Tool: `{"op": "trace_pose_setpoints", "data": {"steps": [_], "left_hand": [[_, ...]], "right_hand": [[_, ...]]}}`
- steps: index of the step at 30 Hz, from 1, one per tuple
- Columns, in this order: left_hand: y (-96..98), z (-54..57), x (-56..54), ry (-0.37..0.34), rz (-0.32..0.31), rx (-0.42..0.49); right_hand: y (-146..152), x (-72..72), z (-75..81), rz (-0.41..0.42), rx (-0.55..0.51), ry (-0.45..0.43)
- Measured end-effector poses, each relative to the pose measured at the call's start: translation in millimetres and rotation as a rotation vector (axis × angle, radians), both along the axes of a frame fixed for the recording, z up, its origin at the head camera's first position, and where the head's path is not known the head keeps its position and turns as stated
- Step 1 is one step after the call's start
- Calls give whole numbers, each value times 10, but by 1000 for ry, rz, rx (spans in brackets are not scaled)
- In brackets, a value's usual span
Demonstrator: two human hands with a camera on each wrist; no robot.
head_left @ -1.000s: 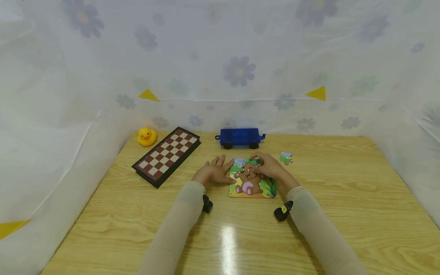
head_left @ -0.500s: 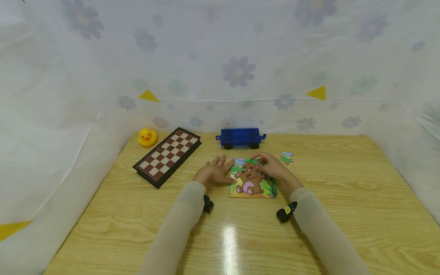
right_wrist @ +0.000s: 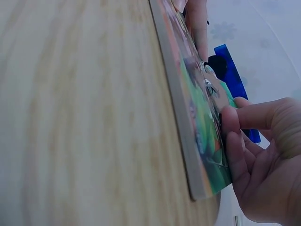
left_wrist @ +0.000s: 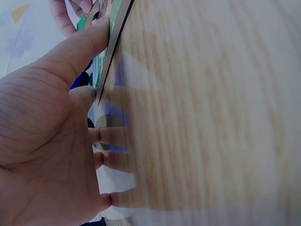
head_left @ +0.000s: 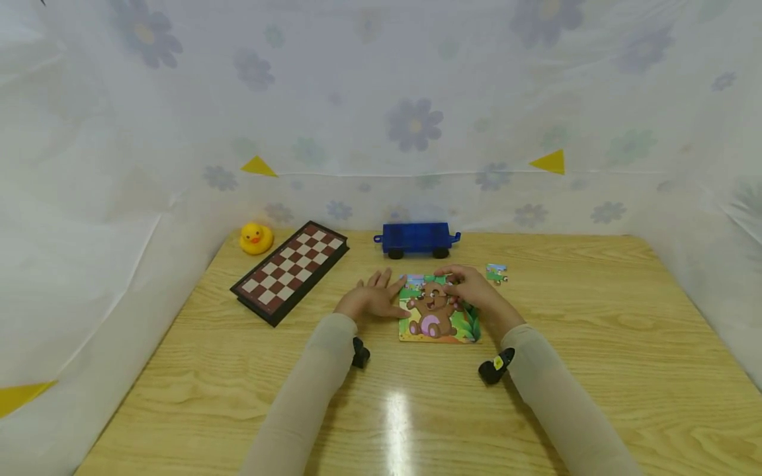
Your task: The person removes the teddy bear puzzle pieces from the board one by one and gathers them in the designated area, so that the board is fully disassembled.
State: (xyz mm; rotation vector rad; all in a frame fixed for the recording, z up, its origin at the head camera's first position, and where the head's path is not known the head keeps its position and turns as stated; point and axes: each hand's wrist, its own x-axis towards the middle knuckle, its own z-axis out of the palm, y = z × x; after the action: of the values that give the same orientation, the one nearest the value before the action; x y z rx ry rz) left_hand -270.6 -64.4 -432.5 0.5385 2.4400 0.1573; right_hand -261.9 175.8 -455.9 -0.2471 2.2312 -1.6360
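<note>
**Both hands at the bear puzzle**

The bear puzzle [head_left: 438, 312] lies flat at mid-table [head_left: 595, 370]. The left hand [head_left: 370, 299] rests spread and flat against the puzzle's left edge, thumb touching it. The right hand [head_left: 470, 288] lies on the puzzle's upper right part, fingers curled and pressing there. A loose piece [head_left: 496, 272] sits just right of the puzzle; the blue wagon [head_left: 416, 238] stands behind it. Bare wood lies open in front.

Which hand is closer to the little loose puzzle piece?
The right hand. It sits on the bear puzzle, just left of the loose piece but not touching it. The left hand is farther away, at the puzzle's left edge.
</note>
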Motion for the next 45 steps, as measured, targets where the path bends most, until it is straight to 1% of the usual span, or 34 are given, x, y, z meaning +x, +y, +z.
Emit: {"op": "trace_pose_setpoints", "data": {"steps": [4, 6, 11, 14, 18, 23, 28, 31, 33, 35, 38, 40, 45], "left_hand": [[-5, -22, -15, -7, 0, -16], [-12, -10, -7, -4, 0, -6], [-27, 33, 27, 9, -4, 30], [-32, 39, 36, 13, -11, 35], [-29, 44, 41, 16, -23, 36], [-19, 55, 43, 11, -20, 35], [-35, 36, 33, 12, -14, 40], [-47, 19, 30, 11, -4, 57], [-51, 12, 31, 12, 2, 66], [-51, 10, 32, 12, 2, 70], [-49, 12, 33, 11, 1, 69], [-45, 16, 33, 5, 1, 68], [-39, 20, 31, 3, 1, 58]], "right_hand": [[21, -20, -19, -28, -30, -37], [34, -35, -26, -45, -26, -36], [52, -53, -24, -56, 1, -11], [63, -53, -14, -49, 13, -8], [89, -54, 4, -83, 5, -15], [154, -57, 22, -142, -89, -35], [281, -62, 38, -157, -153, -50], [379, -61, 56, -169, -206, -62], [455, -55, 77, -170, -214, -55], [540, -46, 103, -153, -191, -32], [677, -32, 142, -130, -96, 11], [766, -19, 167, -124, -52, 28], [982, 12, 193, -140, -20, 35]]}}
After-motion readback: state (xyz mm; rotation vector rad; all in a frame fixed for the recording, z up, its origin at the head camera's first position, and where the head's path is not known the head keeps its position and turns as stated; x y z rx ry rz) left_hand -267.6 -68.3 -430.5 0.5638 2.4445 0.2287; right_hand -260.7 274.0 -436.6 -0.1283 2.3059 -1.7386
